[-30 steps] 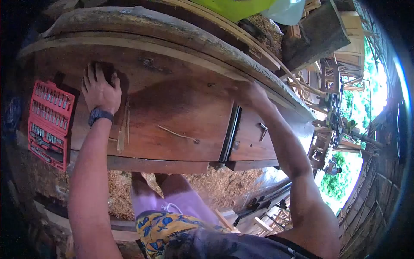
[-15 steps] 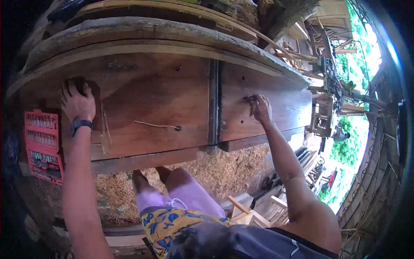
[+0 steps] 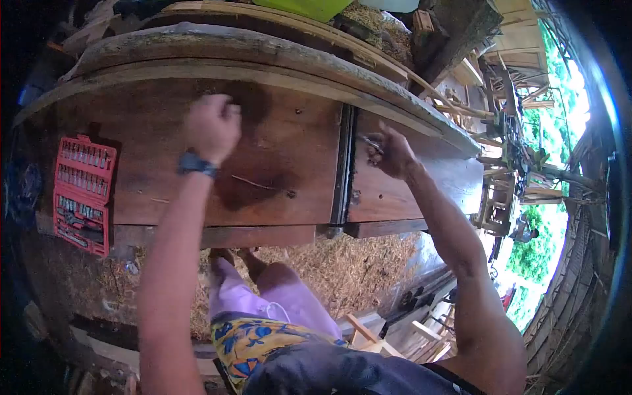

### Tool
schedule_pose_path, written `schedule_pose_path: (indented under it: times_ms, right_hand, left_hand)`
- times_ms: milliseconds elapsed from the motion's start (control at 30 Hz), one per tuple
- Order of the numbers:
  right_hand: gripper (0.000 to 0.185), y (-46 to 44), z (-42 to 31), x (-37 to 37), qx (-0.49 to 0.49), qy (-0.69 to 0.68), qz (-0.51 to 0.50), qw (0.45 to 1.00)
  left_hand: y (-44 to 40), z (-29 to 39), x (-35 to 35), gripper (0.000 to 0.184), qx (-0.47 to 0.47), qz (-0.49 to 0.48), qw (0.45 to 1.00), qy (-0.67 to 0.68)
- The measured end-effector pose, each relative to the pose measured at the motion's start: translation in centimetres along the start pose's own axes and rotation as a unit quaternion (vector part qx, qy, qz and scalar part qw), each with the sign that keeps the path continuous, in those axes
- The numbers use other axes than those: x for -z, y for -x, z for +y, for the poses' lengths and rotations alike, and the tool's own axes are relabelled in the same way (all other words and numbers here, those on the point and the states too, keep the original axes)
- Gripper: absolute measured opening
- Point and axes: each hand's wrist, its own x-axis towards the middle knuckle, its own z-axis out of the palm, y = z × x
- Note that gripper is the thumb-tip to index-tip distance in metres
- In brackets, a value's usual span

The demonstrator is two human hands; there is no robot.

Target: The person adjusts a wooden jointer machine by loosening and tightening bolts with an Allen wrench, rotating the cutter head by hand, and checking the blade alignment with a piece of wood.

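Note:
My left hand (image 3: 214,128) is over the left part of a reddish-brown wooden panel (image 3: 289,148). Its fingers look bent, but motion blurs them, and I cannot tell if anything is in them. Over the right part of the panel, my right hand (image 3: 394,153) is closed on a small dark metal tool (image 3: 372,142). A black strip (image 3: 343,164) crosses the panel just left of that hand. A thin wood sliver (image 3: 253,182) lies near a dark hole (image 3: 290,194) in the panel. Further left sits an opened red socket set (image 3: 83,194) with rows of metal pieces.
Behind the panel runs a rough-edged wooden slab (image 3: 217,45). Wood shavings (image 3: 355,270) cover the ground below the near edge. Timber pieces (image 3: 375,336) lie at the lower right. A green object (image 3: 306,8) shows at the top.
My left hand has moved right from the panel's left end. The wood strips beside it are gone from there. My right hand has shifted slightly, still with the metal tool. The view has moved.

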Motion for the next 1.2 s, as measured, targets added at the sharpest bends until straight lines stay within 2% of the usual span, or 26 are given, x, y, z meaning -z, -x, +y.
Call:
schedule_pose_path:
  times_ms: [33, 67, 133, 167, 200, 233, 267, 300, 333, 400, 433, 467, 500, 600, 700, 767, 800, 867, 900, 1000, 1100, 1200]
  right_hand:
    - [0.041, 0.7, -1.6, -4.0, -0.032, -0.004, 0.011, 0.999]
    - [0.042, 0.3, -2.1, -5.6, -0.032, 0.039, 0.008, 0.999]
    - [0.042, -1.0, -3.2, -7.9, 0.004, 0.172, -0.017, 0.985]
    - [0.041, -2.0, -3.7, -8.7, 0.04, 0.26, -0.042, 0.964]
    - [0.041, -2.7, -4.3, -9.9, 0.08, 0.416, -0.085, 0.902]
    - [0.036, -2.9, -4.5, -11.2, 0.208, 0.554, -0.094, 0.8]
    - [0.033, -3.2, -4.5, -12.4, 0.326, 0.667, -0.099, 0.663]
    - [0.033, -3.3, -4.3, -13.1, 0.427, 0.748, -0.102, 0.497]
    - [0.033, -3.7, -4.3, -13.6, 0.401, 0.771, -0.105, 0.484]
    - [0.034, -4.8, -4.8, -14.4, 0.349, 0.811, -0.112, 0.455]
    - [0.034, -4.7, -4.8, -14.7, 0.354, 0.815, -0.101, 0.448]
    - [0.033, -4.5, -4.8, -15.2, 0.36, 0.818, -0.09, 0.44]
    - [0.033, -4.3, -4.9, -15.7, 0.366, 0.821, -0.08, 0.431]
    - [0.033, -3.9, -5.5, -16.9, 0.283, 0.84, -0.075, 0.458]
    - [0.036, -4.0, -5.9, -17.1, 0.3, 0.831, -0.095, 0.459]
    - [0.036, -4.3, -6.2, -17.2, 0.284, 0.839, -0.104, 0.452]
    - [0.037, -4.4, -6.2, -17.3, 0.276, 0.843, -0.108, 0.448]
    - [0.036, -4.9, -6.3, -17.7, 0.227, 0.888, -0.107, 0.384]
    - [0.036, -5.2, -6.3, -17.8, 0.203, 0.908, -0.105, 0.351]
    - [0.036, -5.5, -6.1, -17.7, 0.205, 0.902, -0.109, 0.363]
    - [0.035, -5.5, -6.0, -18.0, 0.199, 0.935, -0.139, 0.257]
    - [0.036, -6.0, -6.3, -18.6, 0.161, 0.931, -0.161, 0.286]
  left_hand:
    - [0.4, 1.7, -1.9, 0.025, 0.033, -0.111, 0.991, 0.063]
    - [0.4, 3.7, -3.0, 0.028, 0.055, -0.235, 0.969, 0.059]
    - [2.0, 3.9, -8.1, 0.033, 0.017, -0.24, 0.955, 0.172]
    - [1.8, 4.6, -8.5, 0.035, 0.056, -0.267, 0.94, 0.207]
    - [1.4, 5.5, -8.8, 0.037, 0.093, -0.293, 0.92, 0.242]
    - [0.9, 5.9, -8.7, 0.038, 0.13, -0.319, 0.897, 0.276]
    - [0.4, 5.8, -8.5, 0.041, 0.079, -0.333, 0.911, 0.23]
    - [1.3, 4.8, -10.6, 0.039, 0.14, -0.334, 0.864, 0.351]
    - [3.0, 3.2, -14.2, 0.037, 0.197, -0.328, 0.8, 0.463]
    - [2.8, 3.1, -14.7, 0.033, 0.198, -0.328, 0.813, 0.439]
    - [1.2, 5.0, -11.6, 0.032, 0.14, -0.331, 0.883, 0.301]
    - [0.1, 6.2, -9.8, 0.031, 0.078, -0.325, 0.93, 0.154]
    - [0.0, 6.3, -10.0, 0.029, 0.08, -0.327, 0.93, 0.147]
    - [0.3, 6.6, -10.6, 0.027, 0.084, -0.326, 0.932, 0.135]
    - [0.9, 6.6, -11.4, 0.03, 0.095, -0.323, 0.931, 0.144]
    - [1.0, 6.5, -11.8, 0.03, 0.115, -0.345, 0.918, 0.16]
    - [1.1, 6.5, -11.7, 0.03, 0.102, -0.327, 0.927, 0.155]
    - [1.3, 6.7, -11.4, 0.03, 0.077, -0.289, 0.943, 0.146]
    - [1.3, 6.8, -11.4, 0.03, 0.093, -0.292, 0.939, 0.153]
    - [1.2, 7.2, -10.9, 0.03, 0.113, -0.3, 0.933, 0.165]
    - [0.9, 7.0, -10.4, 0.029, 0.09, -0.304, 0.936, 0.152]
    - [0.7, 7.1, -10.6, 0.029, 0.095, -0.314, 0.934, 0.14]
